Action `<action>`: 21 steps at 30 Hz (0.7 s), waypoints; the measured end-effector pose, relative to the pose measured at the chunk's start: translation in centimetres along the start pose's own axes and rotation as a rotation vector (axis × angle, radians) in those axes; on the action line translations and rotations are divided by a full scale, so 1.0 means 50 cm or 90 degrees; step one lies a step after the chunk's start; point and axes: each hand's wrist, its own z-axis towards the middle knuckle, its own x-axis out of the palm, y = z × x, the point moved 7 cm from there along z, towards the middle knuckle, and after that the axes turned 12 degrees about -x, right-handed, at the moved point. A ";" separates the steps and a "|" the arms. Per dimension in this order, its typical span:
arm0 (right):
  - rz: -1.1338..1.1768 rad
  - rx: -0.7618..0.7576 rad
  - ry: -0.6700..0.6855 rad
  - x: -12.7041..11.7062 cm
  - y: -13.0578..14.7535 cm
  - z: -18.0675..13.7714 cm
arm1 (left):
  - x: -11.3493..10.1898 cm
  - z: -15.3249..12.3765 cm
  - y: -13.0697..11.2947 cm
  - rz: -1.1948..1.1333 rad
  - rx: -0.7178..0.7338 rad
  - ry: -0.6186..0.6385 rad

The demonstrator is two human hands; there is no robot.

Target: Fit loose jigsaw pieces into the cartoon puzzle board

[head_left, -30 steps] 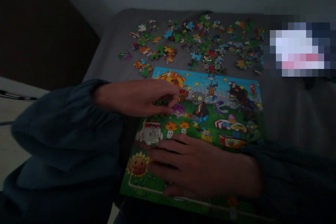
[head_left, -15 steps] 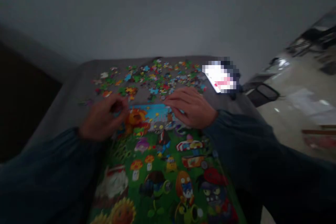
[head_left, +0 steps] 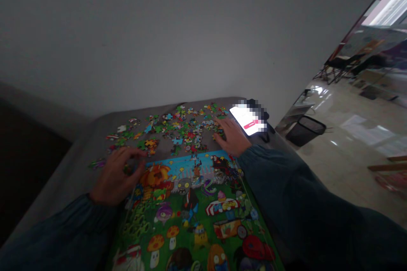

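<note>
The grey, cloth-like tabletop (head_left: 84,152) is carrying many loose puzzle pcs (head_left: 177,141), which are lying scattered over its far part. Nearer, 1 colourful puzzle board (head_left: 182,230) is lying flat w/ its blue edge facing the pcs. At far R corner, 1 bright-screen device (head_left: 244,120), partly pixelated, is resting.

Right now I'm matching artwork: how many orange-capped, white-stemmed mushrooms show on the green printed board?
2: the larger mushroom, and the smaller mushroom at its upper right. Others may hide below the frame.
</note>
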 end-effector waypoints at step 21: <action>-0.028 -0.103 0.258 0.086 0.062 -0.047 | 0.016 0.016 0.144 0.163 -0.153 0.010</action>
